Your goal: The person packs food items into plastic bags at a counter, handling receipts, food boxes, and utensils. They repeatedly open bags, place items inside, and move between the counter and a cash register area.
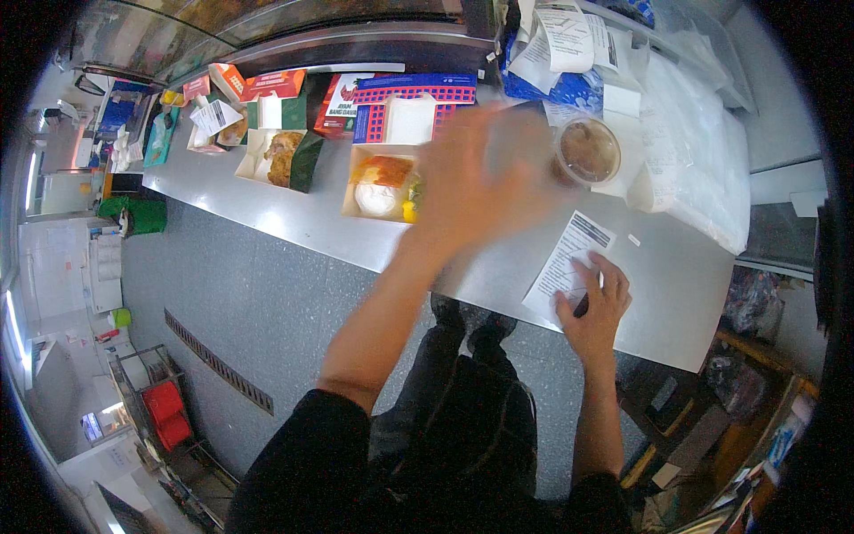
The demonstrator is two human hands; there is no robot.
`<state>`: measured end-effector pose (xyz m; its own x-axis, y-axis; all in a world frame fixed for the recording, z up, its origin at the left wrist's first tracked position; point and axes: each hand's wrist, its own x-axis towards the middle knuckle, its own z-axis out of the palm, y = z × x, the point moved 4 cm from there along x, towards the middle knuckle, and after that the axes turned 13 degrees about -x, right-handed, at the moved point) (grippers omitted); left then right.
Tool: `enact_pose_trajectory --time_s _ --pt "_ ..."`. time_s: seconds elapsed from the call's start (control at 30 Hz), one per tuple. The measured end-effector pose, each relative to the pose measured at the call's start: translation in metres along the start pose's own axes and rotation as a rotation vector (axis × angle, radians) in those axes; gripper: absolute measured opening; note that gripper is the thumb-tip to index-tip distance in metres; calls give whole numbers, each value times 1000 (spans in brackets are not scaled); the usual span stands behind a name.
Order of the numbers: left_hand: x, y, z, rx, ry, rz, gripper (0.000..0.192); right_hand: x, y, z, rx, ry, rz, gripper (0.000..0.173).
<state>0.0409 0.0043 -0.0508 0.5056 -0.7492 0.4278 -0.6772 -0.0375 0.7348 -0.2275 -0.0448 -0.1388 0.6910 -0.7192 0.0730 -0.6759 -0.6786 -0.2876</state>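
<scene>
My left hand [484, 177] is a motion blur above the steel counter, between an open meal box [380, 187] and a round lidded plastic tub [587, 152] with brown contents. Whether that hand holds anything is lost in the blur. In the meal box are white rice, an orange-brown topping and something yellow-green. My right hand [597, 304] rests its fingertips on a printed paper slip [567, 260] at the counter's near edge. A small dark item [582, 306], too hidden to name, shows between its thumb and fingers. Pen-like strokes cross the slip.
Further left on the steel counter [300, 227] stand an open box with fried chicken [283, 159] and another open box [207, 140] bearing a slip. Plastic bags [697, 160] pile up on the right. Printed slips [564, 37] hang at the back. A floor drain grate [217, 364] lies below.
</scene>
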Motion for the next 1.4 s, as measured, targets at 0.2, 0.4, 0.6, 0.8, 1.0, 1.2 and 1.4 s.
enact_pose_trajectory --time_s 0.2,0.4,0.6,0.8,1.0,1.2,1.4 --pt "-98 -114 -129 370 195 -552 26 1 -76 22 -27 41 -39 67" --pt "-98 -109 -128 172 97 -580 20 19 -137 36 -98 23 102 72" --pt "-124 -97 -114 -92 -93 -777 29 26 -137 25 189 -56 211 82" --pt "-50 -105 -125 136 163 -489 77 94 -140 -34 509 75 264 81" --pt "12 -87 -116 235 -63 -645 96 217 -191 -8 -55 -18 169 78" --pt "-18 -96 -161 -314 -139 -167 79 165 -152 -52 461 173 12 86" --pt "-93 -119 -154 61 -480 341 60 73 -113 1 -18 225 -436 69"
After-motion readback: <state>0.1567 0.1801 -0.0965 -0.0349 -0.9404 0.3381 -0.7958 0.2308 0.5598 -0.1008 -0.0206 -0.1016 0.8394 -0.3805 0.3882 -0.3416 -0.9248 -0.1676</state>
